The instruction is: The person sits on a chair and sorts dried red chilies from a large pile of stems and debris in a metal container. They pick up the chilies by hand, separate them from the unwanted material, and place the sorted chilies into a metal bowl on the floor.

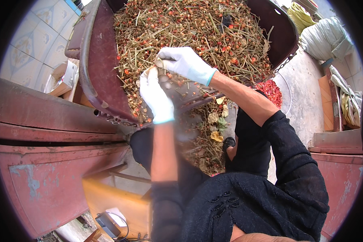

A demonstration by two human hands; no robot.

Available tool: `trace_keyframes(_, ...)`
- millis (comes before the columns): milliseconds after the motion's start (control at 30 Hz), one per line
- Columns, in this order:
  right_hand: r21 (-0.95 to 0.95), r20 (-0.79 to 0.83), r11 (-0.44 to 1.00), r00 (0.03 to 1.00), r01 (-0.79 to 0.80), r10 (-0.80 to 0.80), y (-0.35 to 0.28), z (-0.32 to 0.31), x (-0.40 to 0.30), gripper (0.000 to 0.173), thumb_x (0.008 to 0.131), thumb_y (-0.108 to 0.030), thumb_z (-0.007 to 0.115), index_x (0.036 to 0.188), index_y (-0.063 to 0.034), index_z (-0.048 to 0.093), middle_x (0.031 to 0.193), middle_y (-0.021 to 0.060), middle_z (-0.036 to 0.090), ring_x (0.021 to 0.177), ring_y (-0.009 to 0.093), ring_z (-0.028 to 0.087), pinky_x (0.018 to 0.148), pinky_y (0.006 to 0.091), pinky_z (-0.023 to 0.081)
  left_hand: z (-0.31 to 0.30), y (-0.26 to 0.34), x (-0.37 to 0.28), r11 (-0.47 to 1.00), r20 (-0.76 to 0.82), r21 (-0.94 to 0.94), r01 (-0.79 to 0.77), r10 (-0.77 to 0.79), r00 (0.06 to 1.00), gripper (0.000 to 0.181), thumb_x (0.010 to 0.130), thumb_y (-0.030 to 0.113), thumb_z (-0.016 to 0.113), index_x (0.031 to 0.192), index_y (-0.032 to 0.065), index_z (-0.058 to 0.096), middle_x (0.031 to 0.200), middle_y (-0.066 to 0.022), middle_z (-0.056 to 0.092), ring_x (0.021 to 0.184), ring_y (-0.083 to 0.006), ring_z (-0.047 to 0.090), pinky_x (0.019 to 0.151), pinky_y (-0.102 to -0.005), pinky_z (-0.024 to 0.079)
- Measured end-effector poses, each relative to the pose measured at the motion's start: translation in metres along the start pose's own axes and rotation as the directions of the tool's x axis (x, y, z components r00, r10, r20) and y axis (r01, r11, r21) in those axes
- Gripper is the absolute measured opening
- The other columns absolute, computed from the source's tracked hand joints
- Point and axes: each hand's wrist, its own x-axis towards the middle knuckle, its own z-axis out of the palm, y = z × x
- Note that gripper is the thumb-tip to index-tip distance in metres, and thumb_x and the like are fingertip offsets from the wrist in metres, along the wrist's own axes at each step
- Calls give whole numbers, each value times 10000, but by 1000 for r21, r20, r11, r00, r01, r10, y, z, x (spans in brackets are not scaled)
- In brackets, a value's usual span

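Note:
White knit gloves with pale blue cuffs cover both hands, which meet over the front of a heap of dry stalks and red-orange pepper pieces (175, 27). My left hand (156, 95) pinches a small reddish plant piece (152, 67) at its fingertips. Close against it, my right hand (189, 63) has thumb and fingers pinched together around the same spot. How much of the piece lies between the fingers is hidden. The heap fills a maroon metal cart bed (104, 57), whose front lip is partly bare below the hands.
Stalks and yellow leaves (217, 136) litter the floor between my legs. A pile of red pepper pieces (272, 93) lies right of the cart, by a chain (286, 63). Pink metal door panels (48, 181) flank me. A yellow wooden seat (121, 199) holds a black device (107, 224).

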Motion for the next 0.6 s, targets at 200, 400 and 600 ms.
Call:
trace_keyframes(200, 93, -35, 995, 999, -35, 38, 5, 0, 0, 178, 922, -176, 649, 1051, -55, 668, 926, 12, 693, 845, 67, 609, 775, 258, 507, -4, 3, 4, 994, 40, -78, 78, -75, 996, 267, 981, 281, 537, 1051, 38, 620, 789, -22, 594, 584, -74, 449, 483, -214, 342)
trace_keyframes(400, -27, -32, 999, 999, 35, -35, 4, -4, -3, 179, 903, -133, 650, 1058, -46, 669, 920, 40, 692, 865, 105, 650, 770, 267, 523, -7, 10, 2, 989, 128, 147, 0, -19, 992, 199, 970, 199, 567, 1023, 19, 634, 787, -13, 631, 585, -47, 524, 474, -192, 397)
trace_keyframes(600, -310, -115, 921, 952, 236, -283, 5, 3, -8, 149, 840, -131, 649, 976, -74, 672, 873, 65, 668, 822, 231, 659, 730, 313, 524, -13, 10, 4, 883, 155, 447, -147, 86, 984, 182, 947, 150, 573, 1038, 9, 644, 786, -16, 628, 598, -39, 533, 457, -184, 399)
